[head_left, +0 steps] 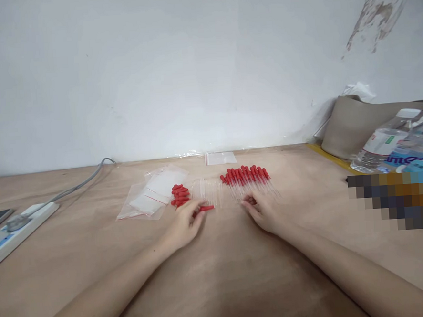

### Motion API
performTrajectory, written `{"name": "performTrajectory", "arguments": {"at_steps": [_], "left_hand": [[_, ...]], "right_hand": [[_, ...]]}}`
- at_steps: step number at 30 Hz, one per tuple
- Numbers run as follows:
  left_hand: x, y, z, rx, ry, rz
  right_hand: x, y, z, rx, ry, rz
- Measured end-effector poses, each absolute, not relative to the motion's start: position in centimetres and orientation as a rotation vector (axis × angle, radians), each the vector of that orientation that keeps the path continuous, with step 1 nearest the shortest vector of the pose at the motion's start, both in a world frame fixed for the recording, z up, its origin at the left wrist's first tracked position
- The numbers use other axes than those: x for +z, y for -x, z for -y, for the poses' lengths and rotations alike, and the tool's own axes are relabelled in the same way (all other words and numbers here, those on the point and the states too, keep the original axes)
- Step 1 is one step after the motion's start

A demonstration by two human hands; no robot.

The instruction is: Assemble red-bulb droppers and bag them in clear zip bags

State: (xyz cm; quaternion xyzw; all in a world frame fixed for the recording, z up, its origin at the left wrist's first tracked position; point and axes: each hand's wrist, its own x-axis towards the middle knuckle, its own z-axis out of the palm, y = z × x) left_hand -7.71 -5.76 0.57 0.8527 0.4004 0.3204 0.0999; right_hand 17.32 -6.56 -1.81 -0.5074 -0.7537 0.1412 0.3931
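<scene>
Left hand point(185, 222): fingers pinching red bulb point(206, 208), just below bare tubes point(208, 191). Right hand point(263, 212): fingers loose, holding nothing, touching finished droppers point(246, 178), right of tubes. Best seated squarely, gently. Spare bulbs point(180, 195) left of tubes.

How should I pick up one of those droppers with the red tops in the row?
Probably pinch a dropper in the row of red-capped droppers by its red bulb, coming from above at the far end. The bulbs are thicker and easy to see, while the clear tubes are thin, lie flat on the table and point toward the right hand.
</scene>
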Motion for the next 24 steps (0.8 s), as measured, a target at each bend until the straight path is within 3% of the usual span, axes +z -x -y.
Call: {"name": "performTrajectory", "arguments": {"at_steps": [3,12,24], "left_hand": [[-0.6,7.0,6.4,0.875,-2.505,-1.022],[-1.1,6.3,5.9,0.965,-2.286,-1.187],[-1.9,6.3,6.1,0.972,-2.116,-1.065]], "right_hand": [[-1.6,-17.0,7.1,0.339,1.196,2.009],[-1.1,-15.1,8.2,0.214,1.08,2.193],[-1.3,-15.1,8.1,0.293,1.041,2.251]]}}
